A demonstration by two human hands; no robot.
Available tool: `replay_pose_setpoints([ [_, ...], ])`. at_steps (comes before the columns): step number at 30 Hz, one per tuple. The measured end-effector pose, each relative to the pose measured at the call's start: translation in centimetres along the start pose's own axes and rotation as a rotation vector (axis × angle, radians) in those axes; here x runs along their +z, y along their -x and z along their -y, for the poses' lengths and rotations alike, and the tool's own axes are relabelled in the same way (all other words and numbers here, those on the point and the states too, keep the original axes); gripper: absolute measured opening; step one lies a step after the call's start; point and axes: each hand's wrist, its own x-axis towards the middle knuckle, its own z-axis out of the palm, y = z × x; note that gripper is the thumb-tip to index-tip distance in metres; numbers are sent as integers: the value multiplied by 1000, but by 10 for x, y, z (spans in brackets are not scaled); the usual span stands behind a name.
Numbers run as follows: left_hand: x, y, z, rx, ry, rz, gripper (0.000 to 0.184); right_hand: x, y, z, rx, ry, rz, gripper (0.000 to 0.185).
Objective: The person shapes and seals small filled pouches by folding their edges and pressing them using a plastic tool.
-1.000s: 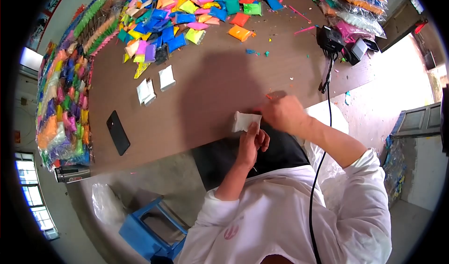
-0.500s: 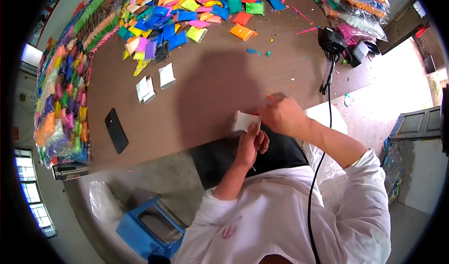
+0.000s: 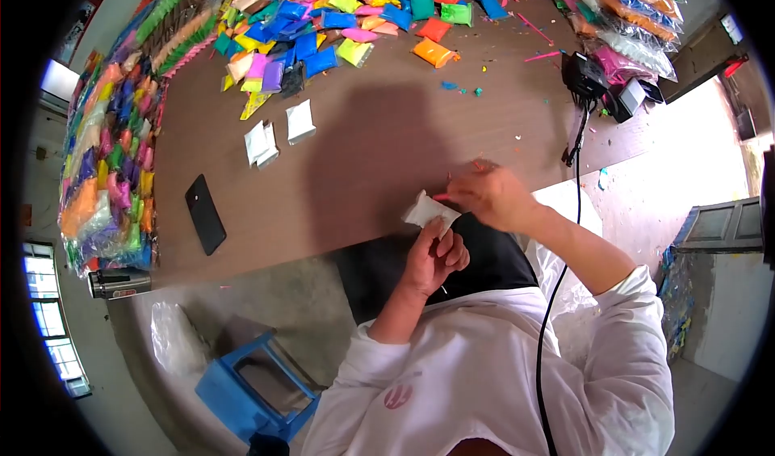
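Observation:
Close to the table's near edge, my left hand [image 3: 434, 264] pinches the lower side of a small white packet [image 3: 428, 210], with its fingers curled. My right hand [image 3: 496, 199] is closed just right of the packet, slightly blurred. From its fingers a thin pinkish-red stick [image 3: 441, 197] points toward the packet's upper edge. Whether the stick touches the packet I cannot tell. More white packets, a pair [image 3: 261, 144] and a single one [image 3: 300, 122], lie farther left on the table.
Colourful packets [image 3: 319, 32] are heaped at the back, with bagged stacks [image 3: 105, 165] along the left. A black phone [image 3: 205, 214] lies at left. Black devices [image 3: 585, 75] trail a cable on the right. A blue stool [image 3: 258, 387] stands below the table.
The white packet has tilted in my left hand, and that hand's fingers have shifted. My right hand stays beside it with the stick. The whole view has moved slightly.

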Motion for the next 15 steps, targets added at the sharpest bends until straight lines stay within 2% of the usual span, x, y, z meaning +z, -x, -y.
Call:
replay_pose_setpoints([
  [3, -2, 0, -4, -27, 6, 49, 50, 1, -11, 6, -90, 192, 132, 15],
  [7, 0, 2, -7, -12, 32, 67, 51, -4, -20, 5, -61, 235, 116, 7],
  [9, 2, 5, -7, -25, 22, 9, 51, -3, -18, 15, -183, 253, 93, 17],
  [12, 2, 3, -4, -5, 24, 2, 52, 3, -23, 5, -85, 397, 175, 18],
  [15, -4, 2, -3, -23, 60, 46, 52, -18, -29, 9, -51, 310, 111, 19],
])
